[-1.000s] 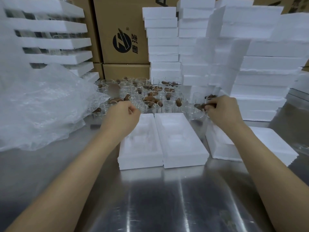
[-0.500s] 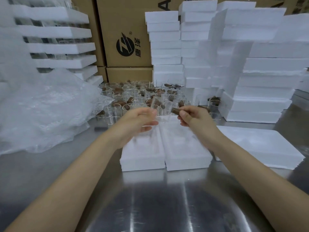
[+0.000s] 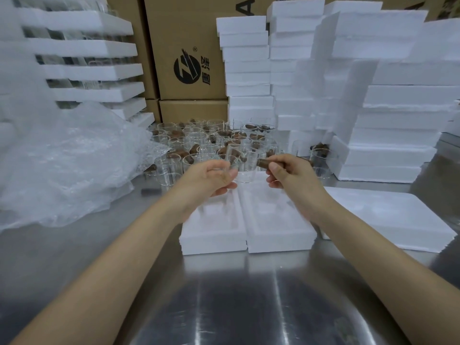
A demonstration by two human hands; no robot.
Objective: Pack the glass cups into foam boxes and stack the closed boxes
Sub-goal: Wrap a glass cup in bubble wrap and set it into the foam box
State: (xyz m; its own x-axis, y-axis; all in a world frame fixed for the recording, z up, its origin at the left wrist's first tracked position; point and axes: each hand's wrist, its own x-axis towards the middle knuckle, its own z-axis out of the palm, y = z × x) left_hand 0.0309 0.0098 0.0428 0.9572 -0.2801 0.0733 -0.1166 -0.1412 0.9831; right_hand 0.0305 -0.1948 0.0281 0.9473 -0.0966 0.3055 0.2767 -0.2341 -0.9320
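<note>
Nearest me, the steel tabletop [image 3: 224, 307] is bare and reflective. On it, two open foam boxes lie side by side and touching, the left box [image 3: 211, 245] and the right box [image 3: 281, 242], both with their recesses facing up. A flat foam slab [image 3: 388, 220] lies just to their right. Above the far ends of the boxes, my left hand [image 3: 209, 178] is curled around a clear glass cup [image 3: 245, 170], held off the tabletop. My right hand [image 3: 286, 175] pinches a brown cylindrical piece [image 3: 267, 162] just beside that cup; whether the two touch cannot be determined. Beyond the hands stands a cluster of glass cups [image 3: 199, 140], many with brown pieces in them. Crumpled clear plastic wrap [image 3: 69, 165] lies to the left. Foam box stacks [image 3: 398, 115] rise at the right, and cardboard cartons [image 3: 186, 46] stand at the rear.
</note>
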